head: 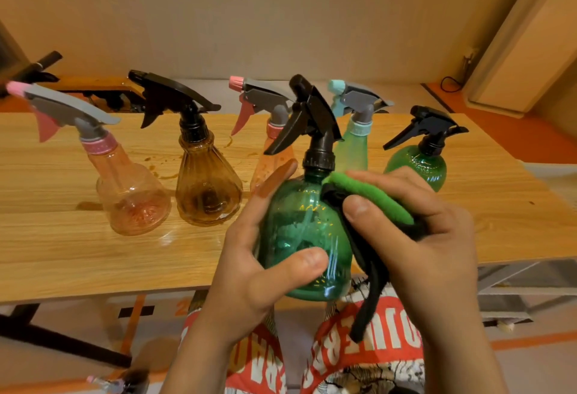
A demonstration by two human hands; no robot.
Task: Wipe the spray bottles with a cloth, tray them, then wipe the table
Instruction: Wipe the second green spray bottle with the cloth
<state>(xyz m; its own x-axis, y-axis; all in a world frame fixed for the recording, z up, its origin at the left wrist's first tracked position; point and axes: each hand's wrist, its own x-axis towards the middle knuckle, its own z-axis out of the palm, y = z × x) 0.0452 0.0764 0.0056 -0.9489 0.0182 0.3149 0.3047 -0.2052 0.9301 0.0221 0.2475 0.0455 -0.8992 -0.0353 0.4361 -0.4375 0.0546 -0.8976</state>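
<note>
Work early: your left hand (265,271) grips green bottle (299,237), right hand (415,237) clamps cloth (371,196) against it; five bottles (209,187) wait on desk (93,253), untrayed.

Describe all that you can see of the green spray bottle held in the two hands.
The green bottle has a round body of clear dark-green plastic, a black screw collar and a black trigger head. It is held nearly upright at the front edge of the table. The left hand grips its body; the right hand presses a green and black cloth on its shoulder.
</note>
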